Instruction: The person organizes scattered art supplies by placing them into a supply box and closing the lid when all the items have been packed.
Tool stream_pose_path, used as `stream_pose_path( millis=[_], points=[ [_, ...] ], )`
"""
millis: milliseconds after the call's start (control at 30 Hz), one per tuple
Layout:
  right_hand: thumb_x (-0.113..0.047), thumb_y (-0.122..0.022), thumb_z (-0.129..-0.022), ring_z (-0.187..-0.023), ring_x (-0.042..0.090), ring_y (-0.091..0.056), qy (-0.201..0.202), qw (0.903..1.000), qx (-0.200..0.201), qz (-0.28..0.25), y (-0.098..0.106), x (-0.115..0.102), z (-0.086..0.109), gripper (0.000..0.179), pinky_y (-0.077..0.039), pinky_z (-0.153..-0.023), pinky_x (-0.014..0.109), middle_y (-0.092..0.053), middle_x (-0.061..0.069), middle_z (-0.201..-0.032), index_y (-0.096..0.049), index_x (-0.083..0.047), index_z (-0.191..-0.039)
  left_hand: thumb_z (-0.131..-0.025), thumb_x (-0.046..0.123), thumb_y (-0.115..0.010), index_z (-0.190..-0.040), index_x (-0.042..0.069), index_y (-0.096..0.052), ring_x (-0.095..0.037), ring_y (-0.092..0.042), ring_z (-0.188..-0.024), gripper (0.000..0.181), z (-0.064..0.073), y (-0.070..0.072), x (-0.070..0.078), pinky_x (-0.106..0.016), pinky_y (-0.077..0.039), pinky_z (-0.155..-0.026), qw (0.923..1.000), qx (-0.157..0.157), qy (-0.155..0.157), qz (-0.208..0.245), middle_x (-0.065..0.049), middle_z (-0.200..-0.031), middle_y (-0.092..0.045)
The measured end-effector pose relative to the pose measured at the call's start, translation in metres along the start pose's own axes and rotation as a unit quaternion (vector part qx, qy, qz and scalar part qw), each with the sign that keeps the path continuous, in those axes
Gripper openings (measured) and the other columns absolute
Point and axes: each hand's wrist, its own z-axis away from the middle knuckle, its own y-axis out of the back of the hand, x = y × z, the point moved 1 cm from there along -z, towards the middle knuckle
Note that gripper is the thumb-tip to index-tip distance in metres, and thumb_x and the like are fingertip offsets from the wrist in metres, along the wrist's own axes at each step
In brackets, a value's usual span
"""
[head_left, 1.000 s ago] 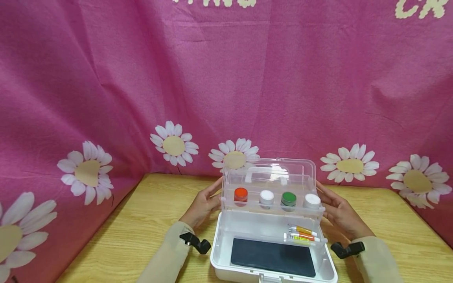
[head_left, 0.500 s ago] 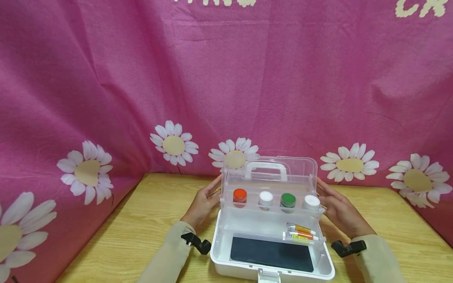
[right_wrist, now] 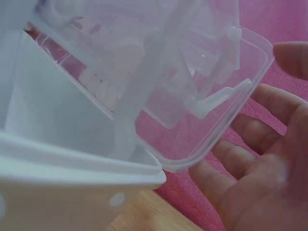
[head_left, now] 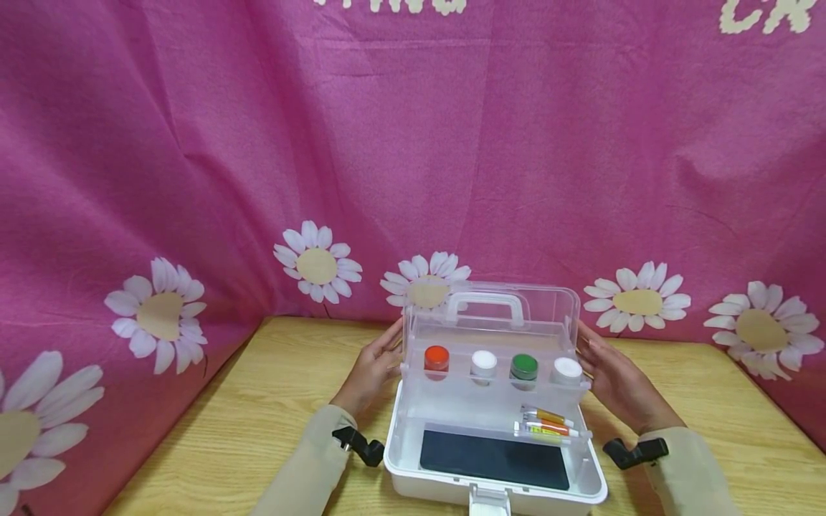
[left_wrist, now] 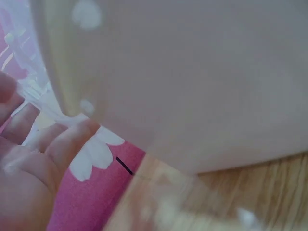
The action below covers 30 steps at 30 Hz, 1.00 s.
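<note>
A white storage box [head_left: 426, 487] stands with its clear lid [head_left: 555, 304] raised and its two clear trays lifted out in steps. My left hand [head_left: 369, 373] lies along the left side of the lid, fingers extended. On the right side, my right hand [head_left: 622, 380] has its fingertips at the lid's rim, plain in the right wrist view. The upper tray holds a red-topped jar [head_left: 437, 358], a green-topped jar [head_left: 524, 367] and two white-topped jars [head_left: 483, 362]. Slim orange-and-white tubes [head_left: 548, 423] lie in the lower tray. A flat dark slab [head_left: 493, 459] rests in the base.
The box stands on a wood-grain table [head_left: 245, 408]. Behind and to the left hangs a pink cloth [head_left: 413, 143] printed with daisies. A white latch [head_left: 488, 502] hangs at the box's front, and a white handle [head_left: 487, 297] shows through the lid.
The box has shifted slightly back and left, with its front edge higher in view. The handle now shows clearly through the lid. Both hands have stayed at its sides.
</note>
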Motion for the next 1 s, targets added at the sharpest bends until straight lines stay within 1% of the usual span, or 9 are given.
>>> stream_pose_path(
  millis=[133, 200, 233, 300, 400, 467, 633, 800, 1000],
  points=[
    [-0.025, -0.012, -0.106, -0.132, -0.002, -0.040, 0.002, 1.0000, -0.005, 0.002, 0.000, -0.001, 0.000, 0.052, -0.039, -0.101, 0.024, -0.002, 0.000, -0.162, -0.001, -0.023, -0.156, -0.102, 0.018, -0.029, -0.155, 0.022, -0.021, -0.021, -0.020, -0.145, 0.054, 0.003, -0.002, 0.009, -0.045, -0.028, -0.112, 0.9977, -0.045, 0.011, 0.051, 0.003, -0.160, -0.019],
    [-0.027, -0.010, -0.106, -0.132, -0.002, -0.039, 0.003, 0.9999, -0.008, 0.008, 0.000, -0.002, 0.001, 0.051, -0.038, -0.102, 0.025, -0.002, -0.001, -0.162, 0.000, -0.025, -0.156, -0.103, 0.024, -0.025, -0.156, 0.022, -0.016, -0.024, -0.015, -0.146, 0.053, 0.003, -0.003, 0.014, -0.048, -0.022, -0.114, 0.9940, -0.068, 0.013, 0.085, 0.001, -0.161, -0.013],
    [-0.027, -0.010, -0.105, -0.132, -0.002, -0.039, 0.001, 0.9999, -0.008, 0.011, -0.001, -0.003, 0.001, 0.051, -0.038, -0.102, 0.025, -0.002, -0.002, -0.162, 0.000, -0.026, -0.156, -0.104, 0.026, -0.023, -0.156, 0.022, -0.013, -0.025, -0.014, -0.147, 0.053, 0.003, -0.003, 0.016, -0.049, -0.020, -0.115, 0.9924, -0.075, 0.013, 0.096, 0.000, -0.161, -0.012],
    [-0.029, -0.009, -0.105, -0.132, -0.003, -0.038, -0.003, 0.9998, -0.009, 0.016, -0.001, -0.004, 0.001, 0.052, -0.037, -0.102, 0.026, 0.000, -0.003, -0.162, 0.000, -0.028, -0.156, -0.104, 0.029, -0.019, -0.156, 0.022, -0.010, -0.028, -0.013, -0.146, 0.054, 0.003, -0.003, 0.020, -0.052, -0.019, -0.114, 0.9912, -0.086, 0.012, 0.100, -0.003, -0.162, -0.009],
    [-0.032, -0.008, -0.105, -0.131, -0.003, -0.039, -0.011, 0.9997, -0.006, 0.020, -0.002, -0.006, 0.001, 0.052, -0.038, -0.102, 0.026, 0.002, -0.001, -0.162, 0.000, -0.030, -0.156, -0.103, 0.033, -0.015, -0.156, 0.021, -0.007, -0.032, -0.012, -0.146, 0.055, 0.003, -0.003, 0.025, -0.054, -0.019, -0.114, 0.9916, -0.093, 0.010, 0.089, -0.006, -0.162, -0.008],
    [-0.033, -0.007, -0.104, -0.131, -0.003, -0.039, -0.013, 0.9997, -0.004, 0.018, -0.002, -0.006, 0.001, 0.052, -0.039, -0.102, 0.027, 0.003, 0.001, -0.162, 0.000, -0.030, -0.156, -0.103, 0.034, -0.014, -0.156, 0.020, -0.006, -0.034, -0.011, -0.146, 0.056, 0.003, -0.003, 0.027, -0.056, -0.018, -0.113, 0.9929, -0.095, 0.010, 0.071, -0.008, -0.162, -0.007],
    [-0.032, -0.006, -0.104, -0.131, -0.001, -0.041, -0.010, 0.9999, 0.001, 0.012, -0.003, -0.006, 0.001, 0.052, -0.040, -0.101, 0.027, 0.002, 0.003, -0.162, 0.000, -0.027, -0.156, -0.103, 0.037, -0.015, -0.156, 0.021, -0.007, -0.032, -0.010, -0.146, 0.056, 0.004, -0.004, 0.030, -0.057, -0.018, -0.113, 0.9942, -0.090, 0.023, 0.054, -0.004, -0.162, -0.007],
    [-0.033, -0.007, -0.104, -0.130, -0.002, -0.041, -0.012, 0.9996, 0.002, 0.026, -0.004, -0.009, 0.001, 0.053, -0.040, -0.100, 0.025, -0.001, 0.003, -0.162, 0.001, -0.023, -0.156, -0.103, 0.039, -0.016, -0.156, 0.022, -0.007, -0.030, -0.012, -0.146, 0.057, 0.005, -0.003, 0.033, -0.056, -0.021, -0.112, 0.9952, -0.084, 0.029, 0.040, -0.001, -0.162, -0.009],
    [-0.032, -0.005, -0.104, -0.132, 0.001, -0.041, -0.004, 0.9997, -0.019, 0.018, -0.003, -0.011, 0.000, 0.054, -0.041, -0.100, 0.024, -0.007, 0.002, -0.162, 0.002, -0.019, -0.156, -0.103, 0.040, -0.017, -0.156, 0.023, -0.009, -0.029, -0.016, -0.146, 0.056, 0.005, -0.004, 0.037, -0.056, -0.023, -0.112, 0.9960, -0.076, 0.037, 0.028, 0.000, -0.161, -0.013]
  ],
)
